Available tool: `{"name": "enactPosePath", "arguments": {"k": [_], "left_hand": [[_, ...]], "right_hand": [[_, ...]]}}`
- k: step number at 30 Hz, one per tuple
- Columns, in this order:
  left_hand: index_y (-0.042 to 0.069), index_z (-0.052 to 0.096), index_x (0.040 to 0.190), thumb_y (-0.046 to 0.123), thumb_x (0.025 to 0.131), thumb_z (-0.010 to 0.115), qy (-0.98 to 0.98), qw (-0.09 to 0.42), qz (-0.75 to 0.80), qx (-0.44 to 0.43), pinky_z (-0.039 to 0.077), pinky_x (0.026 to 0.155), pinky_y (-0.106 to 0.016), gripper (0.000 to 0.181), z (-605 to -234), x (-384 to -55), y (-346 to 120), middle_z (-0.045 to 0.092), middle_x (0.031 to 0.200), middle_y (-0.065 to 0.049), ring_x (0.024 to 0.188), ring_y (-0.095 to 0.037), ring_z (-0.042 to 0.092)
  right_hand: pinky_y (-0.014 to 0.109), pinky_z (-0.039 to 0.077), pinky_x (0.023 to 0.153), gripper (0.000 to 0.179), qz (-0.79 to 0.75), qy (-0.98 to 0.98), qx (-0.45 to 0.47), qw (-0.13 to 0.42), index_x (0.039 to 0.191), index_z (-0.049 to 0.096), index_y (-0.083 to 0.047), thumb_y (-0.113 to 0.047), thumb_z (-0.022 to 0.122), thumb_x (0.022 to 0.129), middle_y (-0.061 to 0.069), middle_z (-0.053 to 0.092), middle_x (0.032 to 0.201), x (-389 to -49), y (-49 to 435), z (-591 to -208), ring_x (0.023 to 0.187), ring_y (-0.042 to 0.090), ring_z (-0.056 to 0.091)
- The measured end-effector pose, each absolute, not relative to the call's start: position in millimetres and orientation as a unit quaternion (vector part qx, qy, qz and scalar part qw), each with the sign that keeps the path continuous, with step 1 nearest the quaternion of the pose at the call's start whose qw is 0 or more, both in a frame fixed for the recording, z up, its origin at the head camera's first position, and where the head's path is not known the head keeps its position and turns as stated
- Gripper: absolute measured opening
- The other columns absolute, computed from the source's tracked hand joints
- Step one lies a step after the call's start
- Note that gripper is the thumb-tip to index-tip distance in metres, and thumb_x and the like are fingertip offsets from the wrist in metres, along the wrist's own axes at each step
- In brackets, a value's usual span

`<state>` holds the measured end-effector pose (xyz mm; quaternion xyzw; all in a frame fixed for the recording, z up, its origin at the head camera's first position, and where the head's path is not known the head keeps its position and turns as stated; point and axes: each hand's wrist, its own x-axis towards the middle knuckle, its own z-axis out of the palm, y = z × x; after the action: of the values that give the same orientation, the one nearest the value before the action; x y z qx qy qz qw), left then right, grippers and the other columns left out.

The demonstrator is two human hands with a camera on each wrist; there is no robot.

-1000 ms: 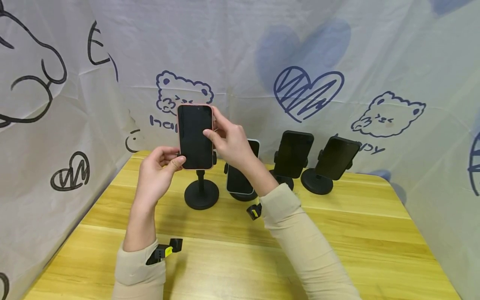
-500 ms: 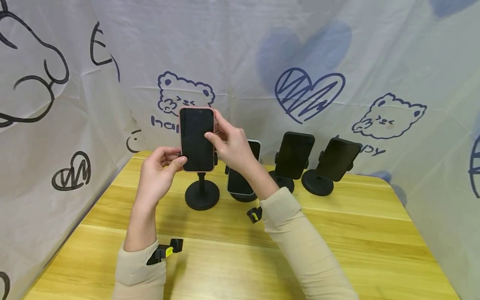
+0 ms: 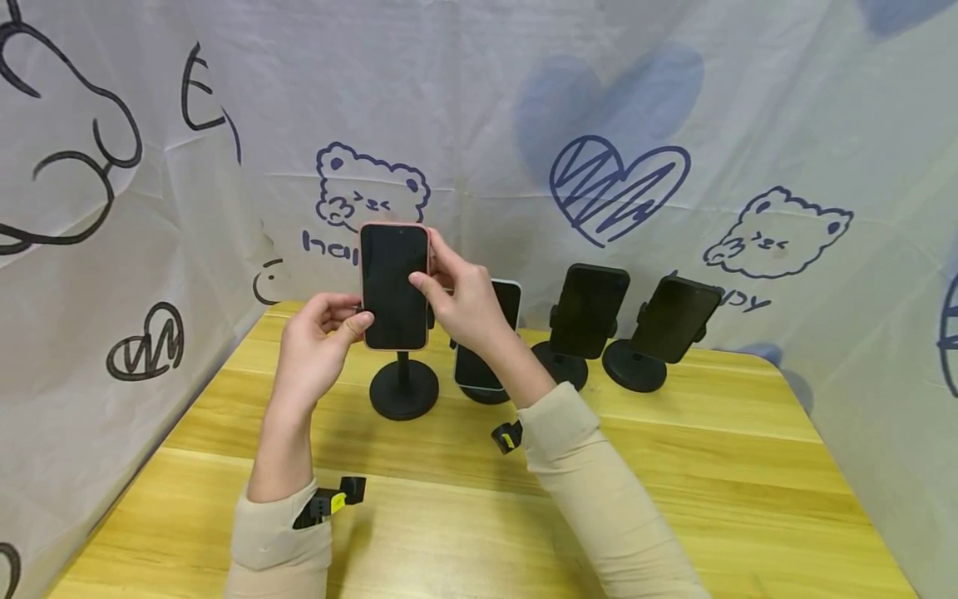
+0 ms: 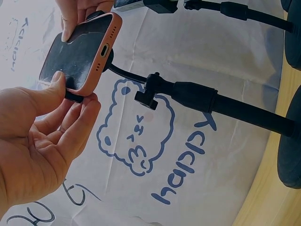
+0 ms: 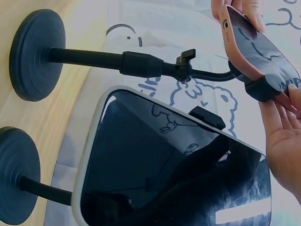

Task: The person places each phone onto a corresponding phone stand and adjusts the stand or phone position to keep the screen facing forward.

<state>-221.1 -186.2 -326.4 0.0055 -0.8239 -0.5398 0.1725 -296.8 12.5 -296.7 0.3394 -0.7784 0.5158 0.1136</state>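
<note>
A smartphone in a pink case [image 3: 393, 287] stands upright, screen towards me, at a black phone stand [image 3: 404, 391] on the left of the table. My right hand [image 3: 467, 299] pinches its right side, thumb on the screen and fingers behind. At its lower left edge my left hand [image 3: 310, 353] pinches the stand's clamp, the thumb over the phone's edge. In the left wrist view a bit of the black clamp [image 4: 74, 97] shows between thumb and fingers. The right wrist view shows the opposite clamp arm [image 5: 262, 88] against the case. The clamp's back is hidden behind the phone.
Close on the right, a light-framed phone [image 3: 479, 362] sits in another stand, partly behind my right forearm. Two dark phones, one nearer [image 3: 590, 311] and one farther right [image 3: 675, 319], lean in their own stands. A drawn-on white cloth [image 3: 479, 100] hangs behind the wooden table [image 3: 711, 466].
The pink-cased phone has moved down a little, my right hand going down with it. My left hand has kept its place beside the clamp.
</note>
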Motion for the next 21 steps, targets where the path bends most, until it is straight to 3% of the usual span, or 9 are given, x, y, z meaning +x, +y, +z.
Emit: {"name": "enactPosePath", "arguments": {"k": [14, 21], "left_hand": [[0.001, 0.065, 0.129, 0.02, 0.102, 0.07, -0.825, 0.175, -0.538, 0.012, 0.053, 0.077, -0.016, 0.034, -326.7, -221.4, -187.2, 0.069, 0.111, -0.016, 0.092, -0.019, 0.065], [0.001, 0.065, 0.129, 0.02, 0.101, 0.07, -0.825, 0.178, -0.536, 0.009, 0.053, 0.077, -0.015, 0.034, -327.2, -222.1, -186.8, 0.069, 0.11, -0.016, 0.09, -0.015, 0.066]], "right_hand": [[0.026, 0.06, 0.08, 0.065, 0.508, -0.784, 0.33, 0.138, 0.16, 0.037, -0.002, -0.01, 0.066, 0.103, 0.018, 0.073, 0.115, -291.3, 9.6, -306.1, 0.093, 0.023, 0.072], [0.02, 0.055, 0.072, 0.064, 0.497, -0.787, 0.333, 0.15, 0.159, 0.038, 0.0, -0.009, 0.067, 0.102, 0.018, 0.074, 0.113, -290.3, 10.2, -307.1, 0.085, 0.022, 0.069]]}}
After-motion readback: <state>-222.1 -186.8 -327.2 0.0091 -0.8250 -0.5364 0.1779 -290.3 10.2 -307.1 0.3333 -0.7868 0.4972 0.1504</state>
